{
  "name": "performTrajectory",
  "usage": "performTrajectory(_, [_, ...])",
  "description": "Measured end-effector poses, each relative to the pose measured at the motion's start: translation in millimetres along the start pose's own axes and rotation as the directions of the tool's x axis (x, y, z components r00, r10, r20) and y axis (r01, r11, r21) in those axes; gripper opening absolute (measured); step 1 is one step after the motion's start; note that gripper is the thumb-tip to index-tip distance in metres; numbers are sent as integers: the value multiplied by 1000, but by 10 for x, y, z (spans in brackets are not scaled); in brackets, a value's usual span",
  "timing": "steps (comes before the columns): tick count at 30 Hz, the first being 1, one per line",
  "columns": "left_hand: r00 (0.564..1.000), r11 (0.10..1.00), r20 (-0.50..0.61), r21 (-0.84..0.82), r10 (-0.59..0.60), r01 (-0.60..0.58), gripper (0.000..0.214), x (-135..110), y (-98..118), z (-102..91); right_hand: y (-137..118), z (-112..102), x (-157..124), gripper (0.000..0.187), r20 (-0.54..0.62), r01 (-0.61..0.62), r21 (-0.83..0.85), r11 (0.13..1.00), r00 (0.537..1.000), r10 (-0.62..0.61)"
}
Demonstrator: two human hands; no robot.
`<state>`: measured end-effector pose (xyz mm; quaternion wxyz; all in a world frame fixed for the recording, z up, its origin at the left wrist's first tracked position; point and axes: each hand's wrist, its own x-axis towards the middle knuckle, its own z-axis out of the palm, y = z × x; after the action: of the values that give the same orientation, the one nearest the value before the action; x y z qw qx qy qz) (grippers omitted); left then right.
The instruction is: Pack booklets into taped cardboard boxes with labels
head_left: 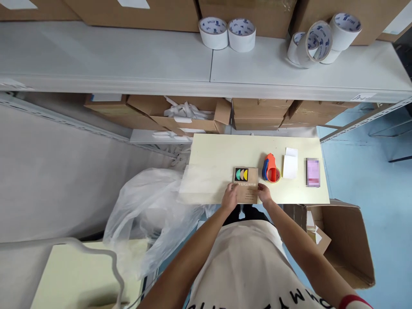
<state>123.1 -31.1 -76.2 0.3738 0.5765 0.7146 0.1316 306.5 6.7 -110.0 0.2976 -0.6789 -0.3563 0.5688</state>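
A brown book [247, 193] with a black panel of coloured half-circles on its cover lies at the front edge of the pale table [219, 150]. My left hand [229, 196] grips its left edge, and my right hand [264, 193] has hold of the right edge, fingers closed on it. Just right of the book is an orange and blue tape dispenser [271, 168] with a roll in it. Beyond that lie white cards [290, 165] and a pink-purple item [313, 173], blurred out. Clear plastic film [199, 182] covers the table's left part.
An open cardboard box [349, 240] with papers inside stands below the table at right. Bunched plastic [144, 210] hangs at left. The shelf [128, 56] above holds tape rolls [242, 38] and cartons. An open carton [193, 122] with white strips sits on the lower shelf.
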Motion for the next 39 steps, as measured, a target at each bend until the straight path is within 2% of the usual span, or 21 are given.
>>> performTrajectory(7, [1000, 999, 22, -41, 18, -17, 64, 21, -78, 14, -75, -25, -73, 39, 19, -30, 63, 998, 999, 28])
performTrajectory(13, [994, 995, 66, -55, 89, -85, 63, 34, -162, -19, -94, -52, -200, 47, -13, -63, 154, 986, 998, 66])
performTrajectory(17, [988, 989, 80, -78, 130, -124, 63, 45, -204, -31, -131, -28, -244, 44, 9, -95, 189, 977, 995, 95])
performTrajectory(23, [979, 974, 84, -149, 184, -170, 64, 63, -297, -16, -243, 7, -337, 42, -21, -101, 165, 981, 994, 106])
performTrajectory(27, [974, 956, 80, -223, 211, -189, 65, 66, -330, 13, -361, 20, -466, 39, -77, -46, 93, 995, 996, 53])
performTrajectory(31, [968, 915, 88, -355, 235, -190, 63, 112, -209, 78, -541, -27, -570, 32, -139, 40, -16, 999, 989, -42])
performTrajectory(35, [967, 864, 48, -461, 251, -201, 47, 179, 94, 117, -723, -74, -632, 28, -235, 116, -314, 942, 952, -196])
performTrajectory(37, [969, 808, 20, -557, 246, -193, 47, 182, 248, 96, -773, -27, -656, 26, -207, 159, -439, 884, 940, -272])
performTrajectory(39, [974, 700, 4, -697, 225, -159, 49, 156, 347, 45, -782, 79, -672, 25, -117, 232, -469, 852, 940, -320])
